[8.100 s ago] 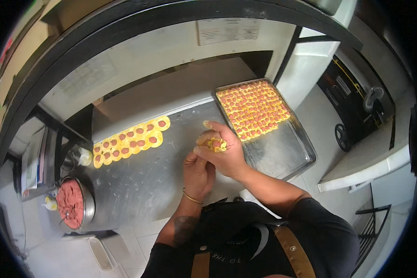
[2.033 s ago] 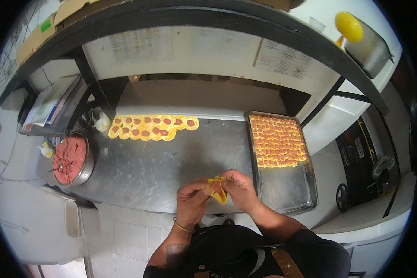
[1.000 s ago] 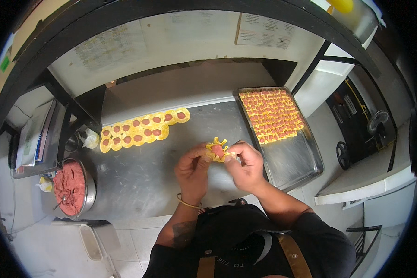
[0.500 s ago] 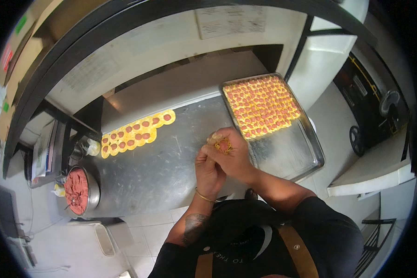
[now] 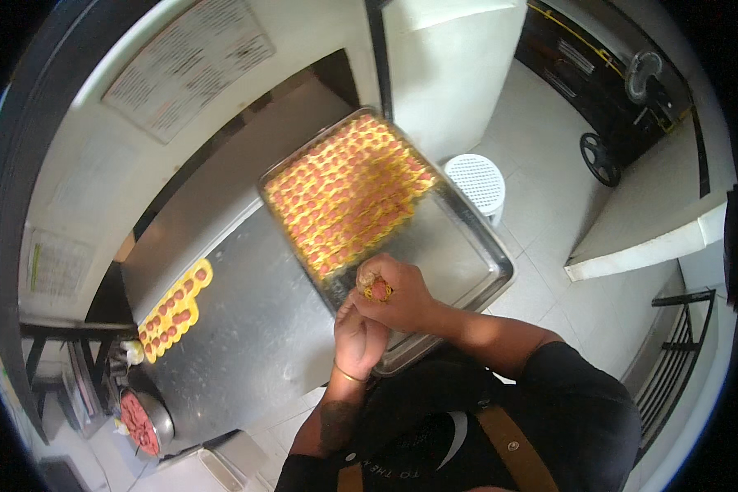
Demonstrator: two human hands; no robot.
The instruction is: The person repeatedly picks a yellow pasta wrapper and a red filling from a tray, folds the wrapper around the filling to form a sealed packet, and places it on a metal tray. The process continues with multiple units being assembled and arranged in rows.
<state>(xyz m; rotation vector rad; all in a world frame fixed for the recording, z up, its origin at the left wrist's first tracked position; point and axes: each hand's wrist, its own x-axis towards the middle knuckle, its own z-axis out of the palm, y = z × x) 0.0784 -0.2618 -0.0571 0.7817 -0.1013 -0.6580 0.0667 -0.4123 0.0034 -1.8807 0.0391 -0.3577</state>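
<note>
Over the near edge of a metal tray, my right hand (image 5: 403, 293) is closed around an open-topped dumpling (image 5: 378, 290), its yellow wrapper ruffled around pink filling. My left hand (image 5: 358, 338) presses against it from below with its fingers curled; what they hold, if anything, is hidden. Beneath and beyond both hands lies the metal tray (image 5: 455, 261). Tight rows of similar dumplings (image 5: 348, 193) fill its far part, and bare metal shows in its near right part. Farther left on the steel table, overlapping round yellow wrappers (image 5: 172, 318) carry pink filling balls.
A steel bowl (image 5: 163, 421) of pink ground filling sits at the table's (image 5: 246, 328) left end. Beyond the tray's right side is a white round stool (image 5: 476, 182). A white panel (image 5: 451, 74) rises behind the tray. Papers (image 5: 190, 70) hang on the back wall.
My view has swung to the right, so the tray now lies beneath my hands and the wrappers sit farther left. The dumpling is still in my right hand.
</note>
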